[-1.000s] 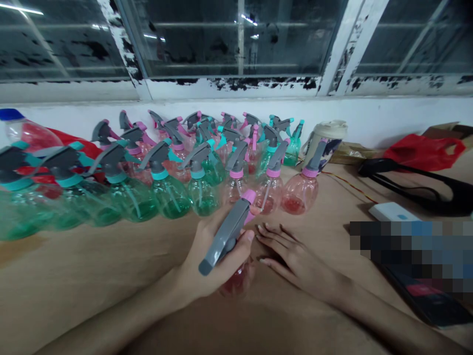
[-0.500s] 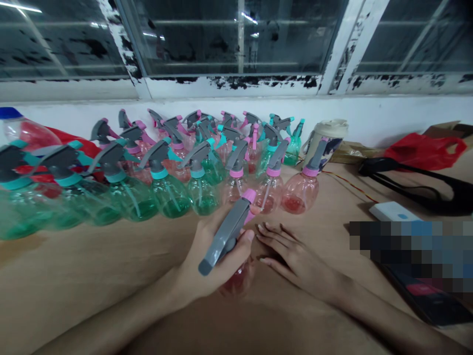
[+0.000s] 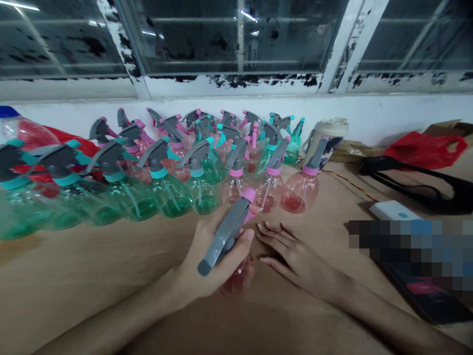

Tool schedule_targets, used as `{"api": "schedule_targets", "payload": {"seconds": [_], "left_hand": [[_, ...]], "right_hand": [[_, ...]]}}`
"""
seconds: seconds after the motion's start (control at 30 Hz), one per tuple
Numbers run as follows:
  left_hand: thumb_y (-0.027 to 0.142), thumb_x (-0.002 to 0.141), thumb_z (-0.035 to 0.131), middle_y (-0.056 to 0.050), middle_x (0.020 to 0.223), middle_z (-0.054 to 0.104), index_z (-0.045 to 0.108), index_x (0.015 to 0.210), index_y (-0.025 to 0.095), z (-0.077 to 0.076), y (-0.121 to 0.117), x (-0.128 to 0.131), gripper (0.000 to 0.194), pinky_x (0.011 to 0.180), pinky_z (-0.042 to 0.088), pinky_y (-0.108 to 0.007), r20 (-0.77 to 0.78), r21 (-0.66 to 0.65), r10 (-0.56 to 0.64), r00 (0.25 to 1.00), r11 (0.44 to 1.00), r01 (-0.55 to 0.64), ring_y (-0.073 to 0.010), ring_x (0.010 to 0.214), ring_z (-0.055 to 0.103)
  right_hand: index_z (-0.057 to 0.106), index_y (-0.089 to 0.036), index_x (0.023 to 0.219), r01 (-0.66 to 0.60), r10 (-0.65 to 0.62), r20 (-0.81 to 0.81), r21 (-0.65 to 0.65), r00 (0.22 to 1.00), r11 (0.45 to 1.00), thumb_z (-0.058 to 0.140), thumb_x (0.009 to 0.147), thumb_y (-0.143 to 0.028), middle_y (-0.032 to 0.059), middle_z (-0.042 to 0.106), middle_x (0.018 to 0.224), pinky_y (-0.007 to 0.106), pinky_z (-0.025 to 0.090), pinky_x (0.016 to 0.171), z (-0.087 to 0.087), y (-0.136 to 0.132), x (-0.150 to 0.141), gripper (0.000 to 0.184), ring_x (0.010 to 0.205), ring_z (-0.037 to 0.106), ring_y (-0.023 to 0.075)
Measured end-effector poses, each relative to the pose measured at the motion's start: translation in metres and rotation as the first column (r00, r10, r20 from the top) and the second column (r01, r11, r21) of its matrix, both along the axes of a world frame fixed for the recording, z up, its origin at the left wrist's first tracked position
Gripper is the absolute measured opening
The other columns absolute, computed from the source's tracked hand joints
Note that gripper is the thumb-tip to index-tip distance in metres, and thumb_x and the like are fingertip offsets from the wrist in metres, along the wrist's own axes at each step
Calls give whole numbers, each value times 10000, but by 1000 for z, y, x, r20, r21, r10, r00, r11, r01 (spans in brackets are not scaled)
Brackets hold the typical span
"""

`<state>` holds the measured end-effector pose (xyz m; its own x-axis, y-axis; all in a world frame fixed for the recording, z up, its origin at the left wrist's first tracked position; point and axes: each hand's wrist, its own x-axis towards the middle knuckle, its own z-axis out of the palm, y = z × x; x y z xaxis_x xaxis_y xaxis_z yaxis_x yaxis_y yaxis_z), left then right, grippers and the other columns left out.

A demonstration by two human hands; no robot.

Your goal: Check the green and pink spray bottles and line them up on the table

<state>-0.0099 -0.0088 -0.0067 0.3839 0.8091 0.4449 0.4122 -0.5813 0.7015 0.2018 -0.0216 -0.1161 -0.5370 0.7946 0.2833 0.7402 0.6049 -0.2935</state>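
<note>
My left hand is wrapped round the neck of a pink spray bottle, under its grey trigger head. The pink nozzle points away from me, and red liquid shows in the clear pink body. Part of the bottle's neck and trigger is hidden by my fingers. Just right of the bottle, my right hand lies palm down on the wooden table, fingers stretched out and holding nothing. Beyond my hands stands a front row of spray bottles, among them a green one and a pink one.
More spray bottles crowd behind the front row, below the window. At the back right stand a lidded cup and a red plastic bag. A black strap, a white box and a dark phone-like device lie on the right.
</note>
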Motion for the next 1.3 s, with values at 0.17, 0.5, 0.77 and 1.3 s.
{"api": "schedule_targets", "payload": {"seconds": [0.17, 0.5, 0.77, 1.3], "left_hand": [[232, 817, 486, -6, 764, 613, 512, 861, 248, 3, 0, -3, 53, 657, 522, -305, 8, -56, -69, 998, 996, 69, -176, 694, 611], [228, 788, 506, 6, 717, 565, 503, 818, 243, -1, 2, -1, 34, 596, 502, -286, 43, 53, -33, 999, 998, 31, -158, 626, 585], [247, 785, 492, 15, 663, 568, 518, 783, 244, -3, 1, 0, 27, 561, 510, -272, 2, 62, 2, 1000, 998, -2, -151, 560, 573], [235, 807, 494, 11, 701, 552, 509, 818, 244, -1, 4, -1, 21, 598, 502, -285, 8, 96, -48, 999, 994, 47, -155, 595, 560]], "right_hand": [[362, -189, 1406, 0, 1, 62, -13, 998, 1000, 432, 943, -377, 83, 437, 1436, 521, 289, 1099, 1, 1, 0, 504, 1346, 351, 229], [378, -182, 1399, 9, -8, 47, -6, 999, 1000, 428, 944, -368, 89, 457, 1421, 511, 301, 1096, 2, -1, 0, 494, 1344, 353, 232], [389, -168, 1393, 12, -11, 53, -7, 999, 1000, 439, 941, -360, 89, 458, 1421, 507, 296, 1100, 2, -1, -1, 493, 1344, 353, 226], [393, -161, 1389, 11, -11, 42, -13, 999, 1000, 463, 931, -371, 93, 457, 1421, 518, 299, 1097, 1, -1, -1, 508, 1341, 358, 233]]}}
